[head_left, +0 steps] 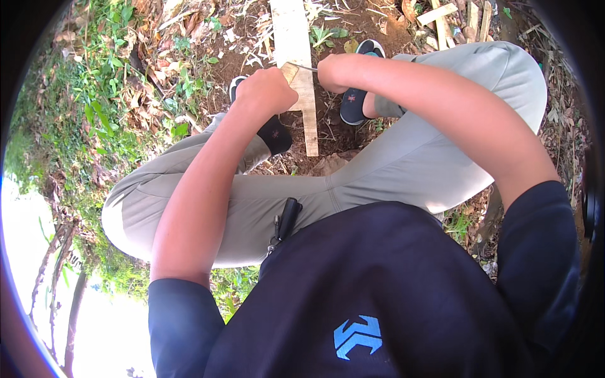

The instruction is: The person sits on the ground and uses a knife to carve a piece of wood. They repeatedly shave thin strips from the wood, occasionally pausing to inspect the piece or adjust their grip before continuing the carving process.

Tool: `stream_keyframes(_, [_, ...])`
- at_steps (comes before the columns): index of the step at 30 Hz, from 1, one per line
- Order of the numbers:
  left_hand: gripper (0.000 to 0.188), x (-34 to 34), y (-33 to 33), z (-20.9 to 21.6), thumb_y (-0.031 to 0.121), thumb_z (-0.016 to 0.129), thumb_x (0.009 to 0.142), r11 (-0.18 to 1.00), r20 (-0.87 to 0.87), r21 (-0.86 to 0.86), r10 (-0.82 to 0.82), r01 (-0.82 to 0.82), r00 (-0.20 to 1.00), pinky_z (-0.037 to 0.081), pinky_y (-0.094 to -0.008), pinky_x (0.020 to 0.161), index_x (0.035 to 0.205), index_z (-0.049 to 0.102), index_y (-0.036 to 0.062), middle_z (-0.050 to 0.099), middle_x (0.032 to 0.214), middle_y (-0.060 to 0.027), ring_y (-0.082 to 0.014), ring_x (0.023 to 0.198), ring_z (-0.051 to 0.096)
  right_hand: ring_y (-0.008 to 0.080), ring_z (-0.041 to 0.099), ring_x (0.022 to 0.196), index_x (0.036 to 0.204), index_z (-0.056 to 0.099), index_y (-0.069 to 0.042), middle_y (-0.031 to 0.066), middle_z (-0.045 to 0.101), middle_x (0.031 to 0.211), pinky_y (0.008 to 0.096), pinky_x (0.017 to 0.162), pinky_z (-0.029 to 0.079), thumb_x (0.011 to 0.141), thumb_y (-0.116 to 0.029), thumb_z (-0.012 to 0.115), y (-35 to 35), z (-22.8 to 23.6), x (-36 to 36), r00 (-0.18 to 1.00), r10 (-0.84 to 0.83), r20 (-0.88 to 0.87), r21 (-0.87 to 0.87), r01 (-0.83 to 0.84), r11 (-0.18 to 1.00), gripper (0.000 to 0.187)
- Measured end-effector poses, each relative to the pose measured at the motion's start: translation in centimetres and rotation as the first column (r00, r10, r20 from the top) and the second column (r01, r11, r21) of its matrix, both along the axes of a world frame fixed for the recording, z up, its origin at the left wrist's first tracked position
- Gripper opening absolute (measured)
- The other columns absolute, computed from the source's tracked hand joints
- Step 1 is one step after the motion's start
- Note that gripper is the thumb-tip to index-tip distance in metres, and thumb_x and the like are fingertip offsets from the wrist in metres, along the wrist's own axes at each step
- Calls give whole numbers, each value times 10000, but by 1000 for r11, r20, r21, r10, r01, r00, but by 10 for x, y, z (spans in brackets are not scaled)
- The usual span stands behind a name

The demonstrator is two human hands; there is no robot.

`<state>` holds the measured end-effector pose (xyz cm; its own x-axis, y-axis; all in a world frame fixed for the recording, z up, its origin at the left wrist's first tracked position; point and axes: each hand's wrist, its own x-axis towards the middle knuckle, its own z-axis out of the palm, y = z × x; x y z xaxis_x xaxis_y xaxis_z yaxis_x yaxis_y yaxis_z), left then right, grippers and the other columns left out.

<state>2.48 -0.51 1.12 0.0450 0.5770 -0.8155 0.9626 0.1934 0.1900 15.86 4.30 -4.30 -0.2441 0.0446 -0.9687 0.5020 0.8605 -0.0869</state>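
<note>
A long pale wooden slat [292, 31] lies on the bare soil between my feet and runs away from me. My left hand [265, 89] is closed in a fist at the slat's left edge, around what looks like a short wooden handle [290, 71]. My right hand [333, 70] is closed just right of the slat. A thin metal blade [306, 67] spans the slat between the two fists. Whether my right hand grips the blade's far end is hidden by the fingers.
I squat with grey trousers and dark shoes [356, 101] on either side of the slat. Cut wood scraps [441, 19] lie at the top right. Green weeds and dry leaves [107, 94] cover the ground to the left. A black fob [287, 219] hangs at my waist.
</note>
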Motion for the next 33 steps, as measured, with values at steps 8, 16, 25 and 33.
stream_keyframes(8, [350,-3,2,-7,197,565,765,1000,-4,-13,7,-7,1000,532,-414,883,1028,701,11,699,1058,-211,-339,1011,680,335,691,981,994,736,9,201,703,1049,419,769,572,739,-7,684,-7,7,6,966,-255,-32,29,256,966,261])
stream_keyframes(16, [402,-3,11,-10,230,547,797,998,13,-54,34,-33,999,513,-427,911,1117,654,11,681,1088,-212,-350,1045,654,320,669,1069,1145,680,15,182,667,1191,403,854,554,798,-68,667,-21,-3,17,708,-696,-119,37,704,709,357])
stream_keyframes(25, [368,-4,6,-20,205,557,762,1000,-10,26,-8,8,1000,524,-422,903,1027,703,-6,695,1070,-215,-344,1024,674,322,651,1111,1170,663,8,182,659,1210,398,858,555,822,-23,639,-33,-10,-1,551,-818,-161,137,834,535,350])
stream_keyframes(33, [409,5,14,1,215,567,770,998,-35,-53,-24,22,999,522,-414,916,1103,672,0,683,1117,-211,-333,1054,665,284,696,996,1129,715,-61,100,705,1139,401,709,579,782,-53,696,4,-63,46,745,-591,-309,215,660,720,348])
